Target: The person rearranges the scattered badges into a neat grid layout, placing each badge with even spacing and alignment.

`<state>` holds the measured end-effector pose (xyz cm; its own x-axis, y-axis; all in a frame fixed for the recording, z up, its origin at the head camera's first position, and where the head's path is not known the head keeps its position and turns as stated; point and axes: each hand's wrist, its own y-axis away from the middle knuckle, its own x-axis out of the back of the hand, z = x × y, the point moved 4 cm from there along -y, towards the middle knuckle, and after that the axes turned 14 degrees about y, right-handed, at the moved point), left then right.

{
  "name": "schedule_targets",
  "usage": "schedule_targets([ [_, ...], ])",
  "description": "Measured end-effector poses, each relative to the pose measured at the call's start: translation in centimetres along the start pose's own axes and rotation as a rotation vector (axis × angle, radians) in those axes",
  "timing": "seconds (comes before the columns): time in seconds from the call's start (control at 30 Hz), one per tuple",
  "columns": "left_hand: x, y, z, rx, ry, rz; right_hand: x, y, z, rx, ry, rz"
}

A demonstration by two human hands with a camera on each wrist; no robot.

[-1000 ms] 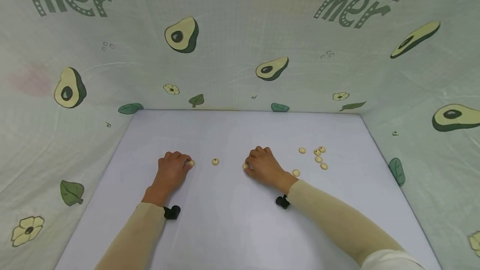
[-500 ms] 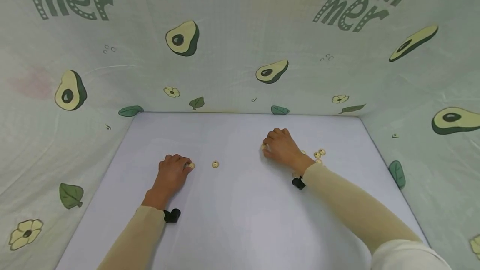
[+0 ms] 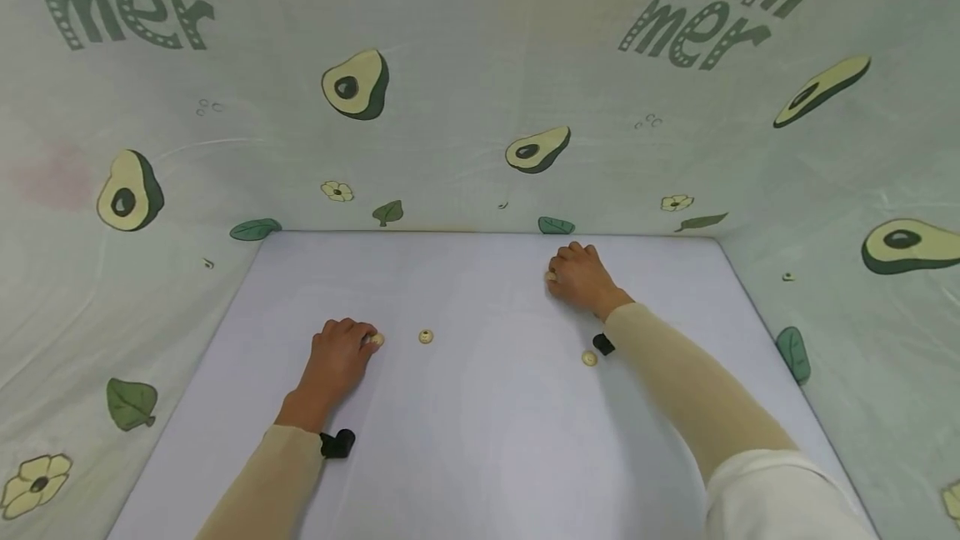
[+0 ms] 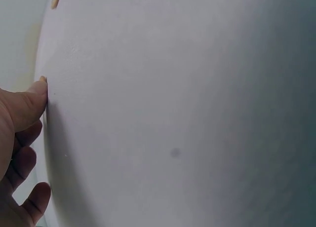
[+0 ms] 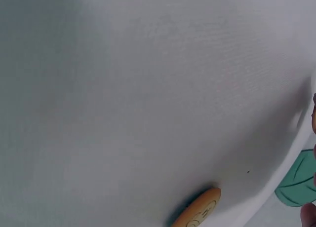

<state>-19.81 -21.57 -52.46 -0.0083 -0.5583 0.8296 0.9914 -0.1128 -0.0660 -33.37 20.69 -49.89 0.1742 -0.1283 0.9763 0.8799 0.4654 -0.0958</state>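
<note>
My left hand (image 3: 335, 362) pinches a small round wooden disc (image 3: 377, 340) on the white tabletop, left of centre. In the left wrist view the thumb (image 4: 30, 103) presses at the edge of that disc (image 4: 43, 79). A second disc (image 3: 426, 337), with dark markings, lies just to the right. Near the table's far edge, my right hand (image 3: 581, 280) pinches another disc (image 3: 551, 276) between thumb and fingers. A further disc (image 3: 589, 358) lies below the right wrist. The right wrist view shows one disc (image 5: 200, 209) with a drawn pattern; the hand there is mostly cut off.
A white table (image 3: 465, 440) carries everything. Pale cloth (image 3: 450, 90) printed with avocados and leaves rises behind and at both sides. Black wrist cameras (image 3: 339, 443) sit on the sleeves. The right forearm (image 3: 675, 382) covers part of the table's right side.
My right hand has moved away and to the right, carrying its disc toward the far edge. Several discs at the right are now hidden by that arm. The left hand keeps its place.
</note>
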Motion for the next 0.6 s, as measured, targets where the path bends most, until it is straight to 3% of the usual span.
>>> schedule_targets([
  [0.6,0.02,-0.12,-0.07,-0.007,0.001,0.009,-0.35,-0.16,0.36,-0.052,0.019,-0.072],
])
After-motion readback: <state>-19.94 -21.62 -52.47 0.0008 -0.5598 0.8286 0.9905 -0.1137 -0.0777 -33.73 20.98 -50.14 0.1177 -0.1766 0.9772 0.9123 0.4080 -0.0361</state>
